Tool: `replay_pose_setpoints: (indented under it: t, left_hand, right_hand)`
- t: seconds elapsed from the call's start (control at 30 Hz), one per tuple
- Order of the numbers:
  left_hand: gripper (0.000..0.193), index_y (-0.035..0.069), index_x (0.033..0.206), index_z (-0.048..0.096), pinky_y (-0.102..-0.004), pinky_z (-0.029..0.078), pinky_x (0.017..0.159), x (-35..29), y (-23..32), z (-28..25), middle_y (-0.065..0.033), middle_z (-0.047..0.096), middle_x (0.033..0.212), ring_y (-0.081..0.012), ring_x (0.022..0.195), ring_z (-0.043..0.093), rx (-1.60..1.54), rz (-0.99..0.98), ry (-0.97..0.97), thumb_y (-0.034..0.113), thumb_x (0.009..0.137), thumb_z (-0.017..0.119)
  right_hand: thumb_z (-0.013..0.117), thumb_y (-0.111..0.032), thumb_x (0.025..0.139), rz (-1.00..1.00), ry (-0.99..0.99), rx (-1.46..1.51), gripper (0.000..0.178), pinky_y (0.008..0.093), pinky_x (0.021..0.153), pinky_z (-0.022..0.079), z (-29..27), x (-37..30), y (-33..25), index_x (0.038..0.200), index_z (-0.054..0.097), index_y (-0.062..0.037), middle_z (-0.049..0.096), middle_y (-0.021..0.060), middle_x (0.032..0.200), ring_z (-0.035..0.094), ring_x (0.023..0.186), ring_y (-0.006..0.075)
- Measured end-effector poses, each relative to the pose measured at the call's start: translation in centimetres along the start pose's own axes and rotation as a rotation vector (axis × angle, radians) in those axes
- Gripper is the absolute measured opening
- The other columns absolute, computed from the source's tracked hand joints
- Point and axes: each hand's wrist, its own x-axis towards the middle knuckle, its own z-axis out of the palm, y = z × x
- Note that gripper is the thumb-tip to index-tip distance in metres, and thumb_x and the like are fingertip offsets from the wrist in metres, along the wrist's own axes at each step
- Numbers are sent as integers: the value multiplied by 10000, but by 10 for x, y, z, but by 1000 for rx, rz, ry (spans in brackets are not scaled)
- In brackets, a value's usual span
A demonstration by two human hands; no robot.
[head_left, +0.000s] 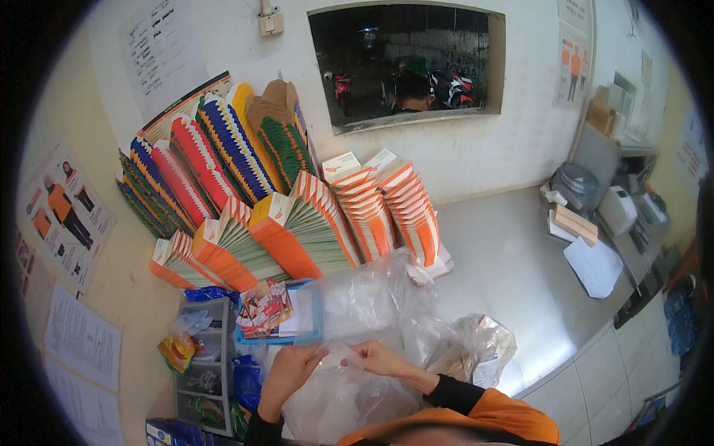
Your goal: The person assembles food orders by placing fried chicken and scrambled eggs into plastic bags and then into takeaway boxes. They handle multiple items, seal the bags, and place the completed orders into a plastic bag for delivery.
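Observation:
Both hands are at the near side of the counter, fingertips pinched on a clear plastic bag (349, 398). My left hand (292, 369) grips its upper edge with thumb and fingers. A short way to the right, my right hand (378, 359) pinches the same edge. The bag hangs below them toward my body, looking thin and slack. Beyond the hands spreads more crumpled clear plastic (372, 293). Beside my left hand sits a blue tray (318, 329) with printed cards (265, 306) and white paper in it. A filled clear bag (483, 343) lies right of my right forearm.
Tall stacks of folded orange-and-white cartons (297, 230) stand along the wall, with colourful carton sleeves (230, 145) behind. A grey drawer unit (202, 372) is at the left. Papers (593, 267) lie on the metal counter (506, 260). A person's head (413, 93) shows through the window opening.

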Motion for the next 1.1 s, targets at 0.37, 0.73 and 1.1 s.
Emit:
replay_pose_setpoints:
  t: [0.37, 0.73, 1.1]
  left_hand:
    - [302, 55, 823, 647, -301, 503, 616, -6, -20, 131, -78, 636, 713, -159, 667, 628, -496, -356, 200, 307, 705, 765]
    - [325, 77, 1118, 552, -295, 502, 641, 10, -94, 163, -48, 632, 806, -141, 709, 602, -1239, -543, -174, 222, 840, 637]
    - [78, 104, 890, 476, -270, 347, 538, -11, -73, 47, 7, 363, 614, -104, 549, 371, -1943, -822, -24, 108, 825, 519]
  right_hand:
    - [542, -337, 898, 189, 47, 684, 388, 224, 864, 422, 24, 16, 76, 1169, 541, -59, 569, 27, 1171, 542, 1043, 125]
    - [592, -399, 865, 354, -40, 451, 401, 245, 724, 428, -1, 20, 21, 998, 651, -25, 621, 14, 995, 533, 883, 84]
    - [562, -140, 858, 264, 759, -30, 126, 304, 680, 459, -97, 5, 54, 883, 641, -45, 644, 99, 833, 575, 762, 157]
